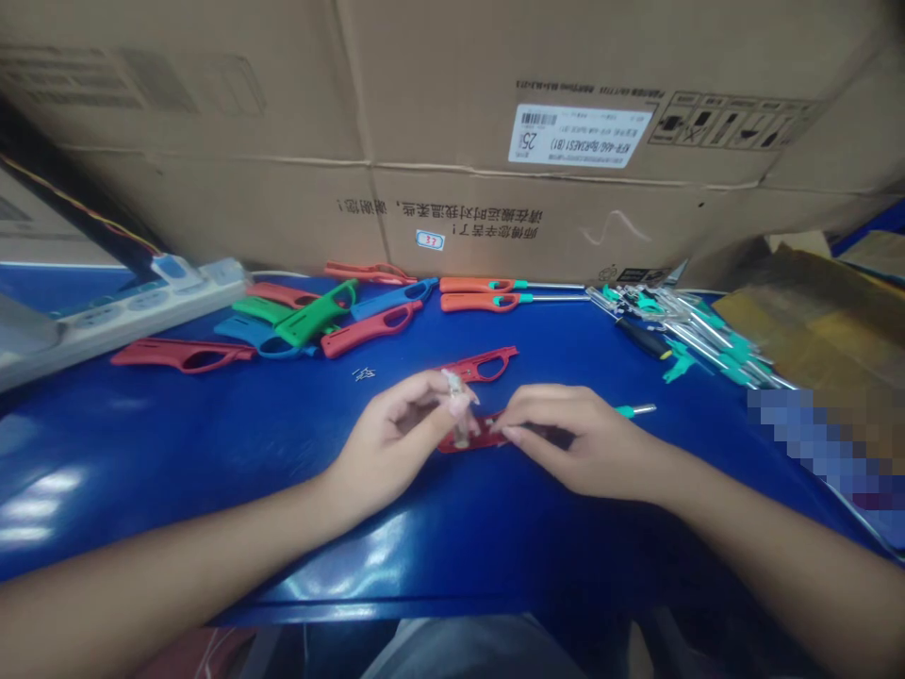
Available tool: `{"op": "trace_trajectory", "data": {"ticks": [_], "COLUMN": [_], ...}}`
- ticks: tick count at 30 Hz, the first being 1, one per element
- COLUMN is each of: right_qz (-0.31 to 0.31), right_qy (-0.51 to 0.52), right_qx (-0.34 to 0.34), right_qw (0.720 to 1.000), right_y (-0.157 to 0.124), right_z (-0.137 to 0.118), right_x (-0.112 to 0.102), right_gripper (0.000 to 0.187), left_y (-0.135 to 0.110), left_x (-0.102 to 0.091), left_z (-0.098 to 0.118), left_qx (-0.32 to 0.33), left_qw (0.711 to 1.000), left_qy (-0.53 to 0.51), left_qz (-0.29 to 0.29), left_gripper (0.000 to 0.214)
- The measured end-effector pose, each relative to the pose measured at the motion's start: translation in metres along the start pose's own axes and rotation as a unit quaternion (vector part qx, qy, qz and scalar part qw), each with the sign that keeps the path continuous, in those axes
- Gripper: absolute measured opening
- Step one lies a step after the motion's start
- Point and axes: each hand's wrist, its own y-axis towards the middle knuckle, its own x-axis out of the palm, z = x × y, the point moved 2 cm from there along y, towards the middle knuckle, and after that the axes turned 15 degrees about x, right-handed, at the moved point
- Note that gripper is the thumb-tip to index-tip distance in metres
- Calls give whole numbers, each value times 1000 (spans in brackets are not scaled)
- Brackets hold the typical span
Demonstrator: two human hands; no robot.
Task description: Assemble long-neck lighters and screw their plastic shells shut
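My left hand (396, 434) and my right hand (572, 438) meet over a red plastic lighter shell (475, 436) lying on the blue table (212, 453). Fingers of both hands are curled and pinch the shell. The left fingertips also hold a small pale part (456, 391) above it. From under my right hand a metal tube with a teal collar (634, 410) sticks out to the right. A second red shell half (483, 364) lies just behind the hands.
Red, green and blue shell halves (297, 325) lie at the back left, two orange lighters (487, 293) at the back middle, and a heap of metal tubes with teal parts (689, 330) at the right. A white power strip (134, 306) sits left. Cardboard boxes (452, 132) wall the back.
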Motion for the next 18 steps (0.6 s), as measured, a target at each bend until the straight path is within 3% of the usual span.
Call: {"op": "trace_trajectory", "data": {"ticks": [4,7,18], "right_qz": [-49,-52,-38], "right_qy": [-165,-216,-111], "right_qx": [2,1,26], "right_qw": [985,975,993], "right_y": [-5,-5,-1], "right_z": [7,9,11], "right_x": [-5,-4,-3], "right_gripper": [15,12,6], "left_y": [2,3,1], "left_x": [-5,-6,-5], "left_z": [-5,-8,-6], "left_qx": [-66,-80,-114], "left_qw": [997,995,988], "left_qy": [35,47,73], "left_qz": [-10,-37,-68], "left_gripper": [34,37,31]}}
